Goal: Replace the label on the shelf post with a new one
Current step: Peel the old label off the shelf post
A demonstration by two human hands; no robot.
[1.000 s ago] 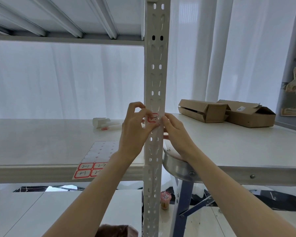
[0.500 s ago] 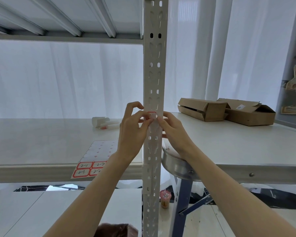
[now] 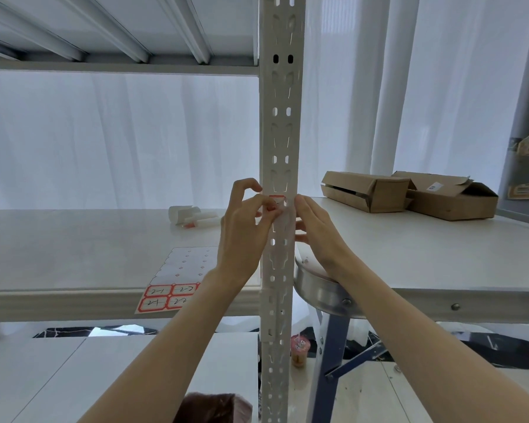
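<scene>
A white perforated shelf post (image 3: 280, 132) runs top to bottom through the middle of the view. A small red-bordered label (image 3: 277, 199) sits on its front face at hand height. My left hand (image 3: 245, 236) is at the post's left side, thumb and forefinger pinched on the label's lower left part and covering it. My right hand (image 3: 318, 236) lies against the post's right edge, fingers nearly straight, fingertip beside the label. A label sheet (image 3: 180, 270) lies on the shelf, its near end overhanging with several red-bordered written labels.
The white shelf board (image 3: 74, 254) spans the left, with a white tube-like item (image 3: 190, 216) at the back. Two cardboard boxes (image 3: 367, 190) (image 3: 452, 199) sit on the right table. A round metal rim (image 3: 321, 290) juts beside the post. A cup (image 3: 298, 351) stands on the floor.
My left fingertips have slid further over the label, so less of it shows. My right hand has stayed against the post. The view has shifted slightly.
</scene>
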